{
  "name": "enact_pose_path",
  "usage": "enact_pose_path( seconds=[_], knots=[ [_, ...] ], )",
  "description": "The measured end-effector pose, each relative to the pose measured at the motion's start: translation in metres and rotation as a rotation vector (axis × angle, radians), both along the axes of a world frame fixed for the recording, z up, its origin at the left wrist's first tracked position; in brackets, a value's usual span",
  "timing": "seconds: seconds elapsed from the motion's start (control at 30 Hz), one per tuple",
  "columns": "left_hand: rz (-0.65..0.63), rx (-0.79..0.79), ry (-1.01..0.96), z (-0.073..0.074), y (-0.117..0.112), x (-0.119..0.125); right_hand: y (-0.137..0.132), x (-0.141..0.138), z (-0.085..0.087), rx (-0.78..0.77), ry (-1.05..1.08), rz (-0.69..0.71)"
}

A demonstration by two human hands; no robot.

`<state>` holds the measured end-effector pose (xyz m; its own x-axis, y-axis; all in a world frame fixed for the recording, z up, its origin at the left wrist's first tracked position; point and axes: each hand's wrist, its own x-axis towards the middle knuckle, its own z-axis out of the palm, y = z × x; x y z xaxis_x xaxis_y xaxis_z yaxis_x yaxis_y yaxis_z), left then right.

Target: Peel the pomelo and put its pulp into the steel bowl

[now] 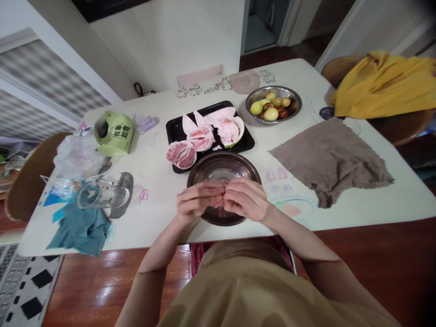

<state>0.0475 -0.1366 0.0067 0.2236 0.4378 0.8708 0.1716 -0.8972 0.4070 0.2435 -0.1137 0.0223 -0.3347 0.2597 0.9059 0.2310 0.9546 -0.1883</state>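
Over a steel bowl (229, 160) near the table's front edge, my left hand (200, 198) and my right hand (245, 198) meet with their fingers closed. Between the fingertips they pinch a small pink piece of pomelo (221, 200), mostly hidden by the fingers. Just behind the bowl is a black tray (175, 129). On it lie peeled pink pomelo chunks (182, 154), with pieces of thick rind (225, 114) and a part still sitting in its green-edged peel (231, 132).
A metal bowl of small fruits (297, 106) stands at the back right, beside a brown cloth (330, 154). Leftward are a green paper box (117, 134), a clear plastic bag (76, 154), a glass (102, 193) lying on its side and a teal cloth (80, 227).
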Motion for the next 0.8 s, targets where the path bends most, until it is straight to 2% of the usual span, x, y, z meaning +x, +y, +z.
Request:
enact_pose_path(
  seconds=[0.23, 0.33, 0.53, 0.67, 0.8],
  knots=[
    [0.066, 0.066, 0.097, 0.011, -0.004, -0.002, -0.003, 0.000, 0.005, -0.047, 0.029, 0.054],
    [0.037, 0.105, 0.081, 0.015, -0.002, -0.002, -0.002, 0.008, 0.011, 0.039, -0.048, 0.089],
    [-0.007, 0.087, 0.146, 0.020, -0.003, -0.005, -0.003, 0.017, 0.019, 0.180, -0.147, 0.003],
    [-0.016, 0.128, 0.239, 0.028, -0.006, -0.006, -0.005, 0.016, 0.018, 0.105, -0.160, 0.065],
    [0.066, 0.299, 0.299, 0.036, -0.008, -0.003, -0.010, 0.018, 0.012, 0.022, -0.133, 0.090]
  ],
)
